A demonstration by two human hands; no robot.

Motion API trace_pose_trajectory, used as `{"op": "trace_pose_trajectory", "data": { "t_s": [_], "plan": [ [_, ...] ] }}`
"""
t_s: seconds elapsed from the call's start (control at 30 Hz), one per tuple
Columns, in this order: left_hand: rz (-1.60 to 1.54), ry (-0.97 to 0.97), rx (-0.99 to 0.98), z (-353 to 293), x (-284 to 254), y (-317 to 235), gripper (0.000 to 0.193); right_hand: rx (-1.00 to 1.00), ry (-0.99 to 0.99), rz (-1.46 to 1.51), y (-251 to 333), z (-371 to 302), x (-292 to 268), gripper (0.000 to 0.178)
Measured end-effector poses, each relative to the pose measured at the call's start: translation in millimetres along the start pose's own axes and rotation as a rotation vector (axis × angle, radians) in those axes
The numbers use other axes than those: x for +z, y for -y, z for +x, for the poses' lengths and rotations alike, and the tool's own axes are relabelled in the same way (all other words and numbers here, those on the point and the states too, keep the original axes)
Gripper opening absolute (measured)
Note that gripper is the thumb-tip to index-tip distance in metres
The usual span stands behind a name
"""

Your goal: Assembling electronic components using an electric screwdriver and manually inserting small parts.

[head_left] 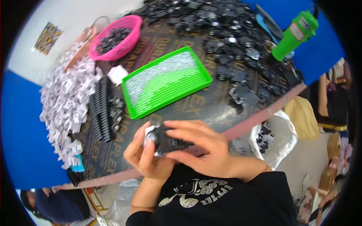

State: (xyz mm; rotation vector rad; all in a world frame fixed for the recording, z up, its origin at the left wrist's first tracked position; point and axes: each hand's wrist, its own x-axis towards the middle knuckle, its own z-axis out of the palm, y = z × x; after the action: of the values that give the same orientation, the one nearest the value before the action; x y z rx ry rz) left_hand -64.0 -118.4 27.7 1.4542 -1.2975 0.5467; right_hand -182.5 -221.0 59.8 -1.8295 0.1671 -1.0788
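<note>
Low in front of my chest, over the table's near side, both my hands are closed around a small black plastic part (166,140). A white piece (150,130) and a round silvery bit show at its left end. My left hand (146,158) grips that end, thumb and fingers on either side. The fingers of my right hand (205,147) lie over the top of the part, its thumb beneath. Just beyond my hands lies a green ridged tray (171,100), its far portion covered with many thin silvery metal pieces (160,71).
White plastic parts (66,101) are heaped at left, beside black ridged strips (101,109). A pink basket (121,53) holds dark parts. Black parts (200,19) spread across the back and right, near a green cylindrical tool (296,35). Past the table edge (264,115) stands a white sack (286,141).
</note>
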Motion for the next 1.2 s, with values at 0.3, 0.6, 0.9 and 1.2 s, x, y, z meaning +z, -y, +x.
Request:
{"op": "trace_pose_trajectory", "data": {
  "t_s": [0.3, 0.6, 0.9, 1.2],
  "plan": [
    [-0.069, 0.057, 0.084, -10, 39, -22, 0.056, -0.02, -0.006, -0.024, -9, -28, -53, 0.049],
    [-0.386, 0.383, -0.347, 16, 83, -43, 0.094, 0.151, -0.067, -0.01, -11, -13, -111, 0.027],
    [-0.295, 0.635, -0.47, 17, 174, -20, 0.064, -0.005, -0.495, -0.615, -2, -2, -133, 0.021],
    [-0.473, 0.883, -0.659, 35, 91, 15, 0.059, 0.214, -0.207, -0.654, -53, 9, -109, 0.019]
  ]
}}
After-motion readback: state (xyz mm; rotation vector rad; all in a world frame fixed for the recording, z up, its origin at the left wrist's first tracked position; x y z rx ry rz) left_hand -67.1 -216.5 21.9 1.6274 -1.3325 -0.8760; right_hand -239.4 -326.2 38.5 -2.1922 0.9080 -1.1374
